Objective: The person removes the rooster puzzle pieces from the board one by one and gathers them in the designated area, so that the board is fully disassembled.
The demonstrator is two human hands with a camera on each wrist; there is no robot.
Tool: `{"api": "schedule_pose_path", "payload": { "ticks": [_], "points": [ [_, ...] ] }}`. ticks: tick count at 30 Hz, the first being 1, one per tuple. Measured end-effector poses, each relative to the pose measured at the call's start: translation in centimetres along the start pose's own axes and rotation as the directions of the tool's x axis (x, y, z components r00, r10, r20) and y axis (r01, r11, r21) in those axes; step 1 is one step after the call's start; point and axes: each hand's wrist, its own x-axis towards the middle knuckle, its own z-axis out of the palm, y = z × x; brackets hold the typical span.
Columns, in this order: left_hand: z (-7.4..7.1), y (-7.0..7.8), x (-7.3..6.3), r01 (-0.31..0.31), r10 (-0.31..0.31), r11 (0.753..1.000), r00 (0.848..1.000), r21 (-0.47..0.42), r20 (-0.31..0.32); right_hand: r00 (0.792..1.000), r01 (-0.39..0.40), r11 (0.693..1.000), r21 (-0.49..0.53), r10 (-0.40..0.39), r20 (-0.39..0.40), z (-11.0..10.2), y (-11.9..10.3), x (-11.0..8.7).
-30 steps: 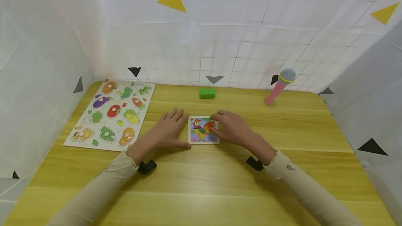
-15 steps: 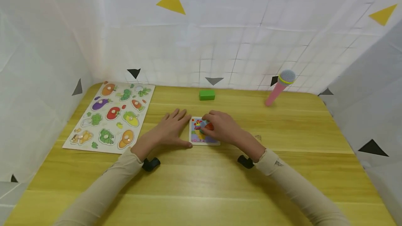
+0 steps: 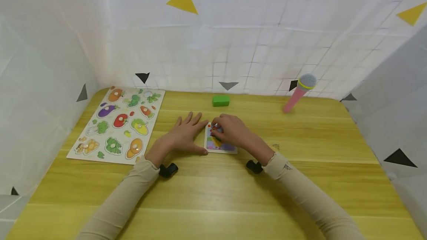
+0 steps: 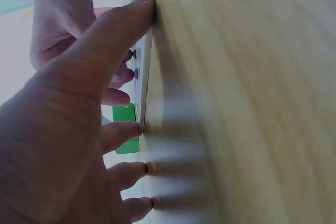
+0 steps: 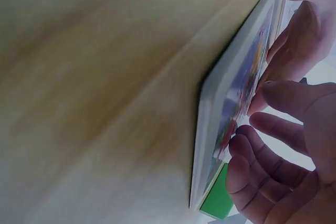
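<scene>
A small square picture puzzle (image 3: 227,147) with a rooster and a pale rim lies flat at the middle of the table. My left hand (image 3: 185,136) has its fingers spread beside it, with thumb and forefinger tips at the left edge. Over the picture is my right hand (image 3: 232,130), fingers bent and fingertips right at its surface; they cover much of the rooster. From the right wrist view, the right thumb (image 5: 278,95) and bent fingers (image 5: 239,169) stand close over the puzzle (image 5: 239,95), with nothing visible between them.
A wooden board (image 3: 151,123) of knobbed vegetable pieces lies at the left. Behind the puzzle sits a green block (image 3: 221,101). A pink toy microphone (image 3: 293,99) stands at the back right. White sheeting (image 3: 250,17) walls the table (image 3: 213,195) behind and at the sides.
My right hand has moved leftward across the picture, from the rooster's tail to its front. The left hand and the puzzle have shifted slightly right.
</scene>
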Motion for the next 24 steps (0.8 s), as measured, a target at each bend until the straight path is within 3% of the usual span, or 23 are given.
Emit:
{"api": "schedule_pose_path", "payload": {
  "ticks": [5,17,24],
  "points": [
    [0.1,0.0,0.0,0.009,-0.009,1.000,1.000,-0.018,0.010,0.998,-0.046,0.999,0.003,0.046,0.036,0.2,0.1,0.5],
    [0.0,0.1,0.2,0.020,-0.019,0.999,1.000,-0.026,0.018,0.986,-0.145,0.978,0.148,0.131,0.099,-0.1,0.6,1.4],
    [0.3,-0.2,0.0,0.022,-0.021,0.999,1.000,-0.038,0.016,0.986,-0.157,0.979,0.132,0.149,0.069,0.4,0.5,1.4]
  ]
}}
